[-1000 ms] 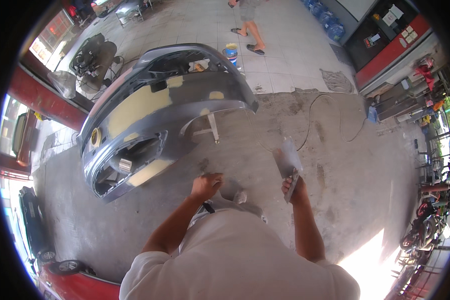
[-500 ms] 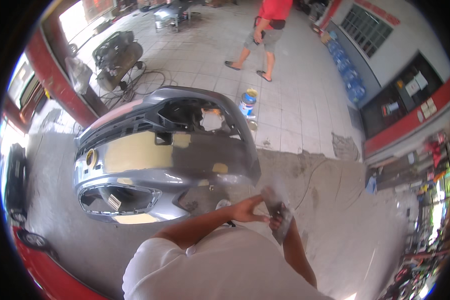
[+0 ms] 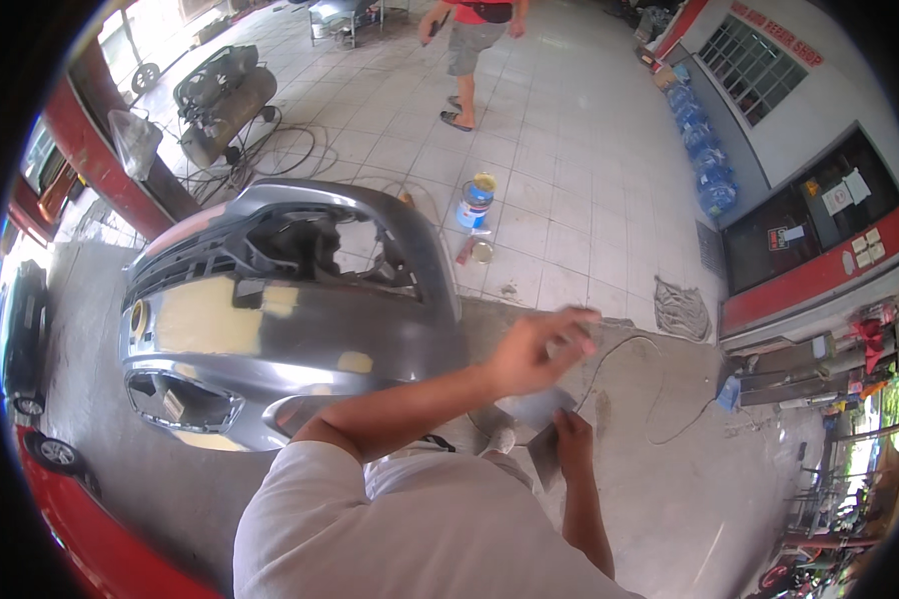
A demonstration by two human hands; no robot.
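My left hand (image 3: pixel 541 351) is raised in front of me, fingers apart, with nothing visible in it. Below it, my right hand (image 3: pixel 574 439) grips the edge of a thin, flat grey sheet (image 3: pixel 540 454); its material is unclear. A lighter grey flat part shows just under my left wrist. To the left lies a large grey car bumper (image 3: pixel 315 344) with pale yellow filler patches (image 3: pixel 210 314). A yellow tape roll (image 3: pixel 138 318) rests on its far left side. My left forearm crosses in front of the bumper's right end.
Past the bumper, an open blue-and-white can (image 3: pixel 474 205) stands on tiles near a round lid (image 3: pixel 481 253). An air compressor (image 3: pixel 230 110) with coiled hoses is at the back left. Another person (image 3: pixel 474 45) stands at the back. Blue water bottles (image 3: pixel 704 160) line the right wall.
My left hand has come off the grey sheet and lifted up and forward, while my right hand keeps hold. The view has shifted, putting the bumper further left. The other person has moved left.
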